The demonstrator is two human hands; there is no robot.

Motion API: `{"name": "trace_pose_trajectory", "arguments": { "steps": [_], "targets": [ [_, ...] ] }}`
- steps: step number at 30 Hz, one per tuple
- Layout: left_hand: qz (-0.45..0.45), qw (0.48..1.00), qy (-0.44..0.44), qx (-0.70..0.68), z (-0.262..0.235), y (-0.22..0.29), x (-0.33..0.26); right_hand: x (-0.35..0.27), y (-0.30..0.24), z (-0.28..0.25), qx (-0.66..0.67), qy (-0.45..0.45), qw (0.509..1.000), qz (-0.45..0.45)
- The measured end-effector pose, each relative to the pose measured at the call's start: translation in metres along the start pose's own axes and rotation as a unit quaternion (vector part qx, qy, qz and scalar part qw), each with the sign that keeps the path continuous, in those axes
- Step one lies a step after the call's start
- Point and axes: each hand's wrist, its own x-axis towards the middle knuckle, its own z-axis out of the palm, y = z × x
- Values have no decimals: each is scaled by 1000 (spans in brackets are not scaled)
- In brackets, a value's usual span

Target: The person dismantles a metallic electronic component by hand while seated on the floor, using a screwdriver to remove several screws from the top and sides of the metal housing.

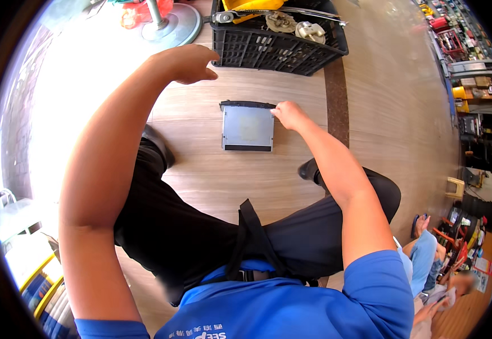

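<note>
A flat silver metal box with a black front strip (248, 123), like a car stereo unit, is below the crate, between my feet. My right hand (291, 115) pinches its far right corner, at the end of the black strip. My left hand (192, 63) is beside the near left corner of a black plastic crate (274, 52), thumb and fingers apart with nothing seen between them. Whether its fingertips touch the crate I cannot tell. Inside the crate are a yellow piece (257, 4) and pale round parts (310, 31); a long metal rod (297, 12) lies across its top.
A round grey stand base (172, 25) stands left of the crate, next to red plastic (138, 14). A dark strip (337, 101) runs along the tiled floor. At right are a seated person (427, 265), a small stool (455, 187) and crowded shelves (466, 45).
</note>
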Motion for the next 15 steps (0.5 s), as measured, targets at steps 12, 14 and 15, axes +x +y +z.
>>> {"name": "trace_pose_trajectory", "arguments": {
  "steps": [12,14,15],
  "targets": [
    [2,1000,-4,4,3,5,7,7,22,16,-127,18,987,-95],
    [-3,1000,-7,7,4,2,2,5,8,11,-131,13,986,-107],
    [-7,1000,-8,8,5,1,1,2,-1,6,-114,8,991,-73]
  ]
}}
